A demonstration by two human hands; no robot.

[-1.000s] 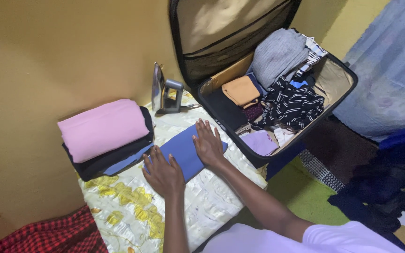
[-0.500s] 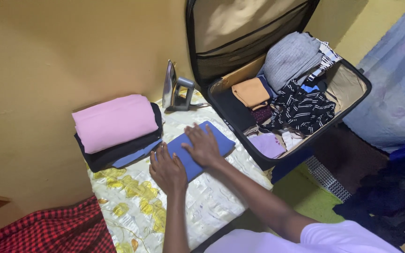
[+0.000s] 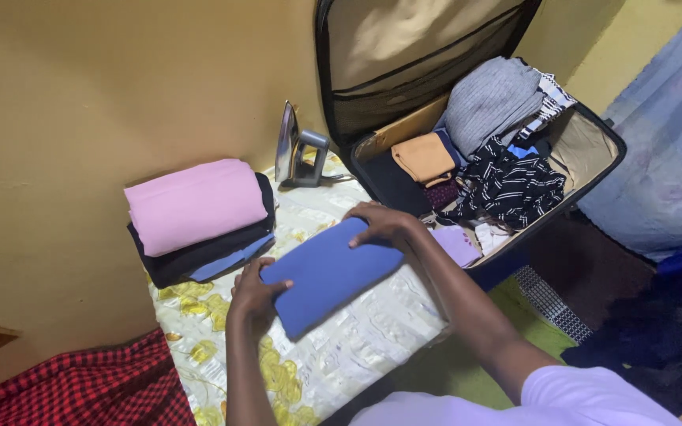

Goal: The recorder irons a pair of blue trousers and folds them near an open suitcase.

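A folded blue garment (image 3: 327, 272) sits at the middle of the frame, lifted slightly off the worktop (image 3: 357, 339), which is covered by a pale cloth with yellow leaf prints. It is held as a flat packet from its two short ends, which seems the way to keep the folds from slipping open. The left hand (image 3: 252, 293) is closed on the lower left end, thumb on top and fingers tucked beneath. The right hand (image 3: 384, 225) is curled over the upper right end, fingers on the top face; whether its thumb reaches underneath I cannot tell.

Just to the upper left, a stack of folded clothes (image 3: 199, 225) lies against the yellow wall, a pink piece on top of dark and blue ones, squared up so the pile stands steady. Beyond it, near the top centre, a clothes iron (image 3: 297, 150) stands upright on its heel, its soleplate turned off the cloth and away from the fabric.

To the upper right an open suitcase (image 3: 593, 138) leans its lid against the wall, so the inside stays within reach; it holds grey, orange, striped black-and-white and lilac clothes. A red checked cloth (image 3: 80, 386) fills the lower left corner, and dark clothes (image 3: 657, 331) lie heaped at the right edge.
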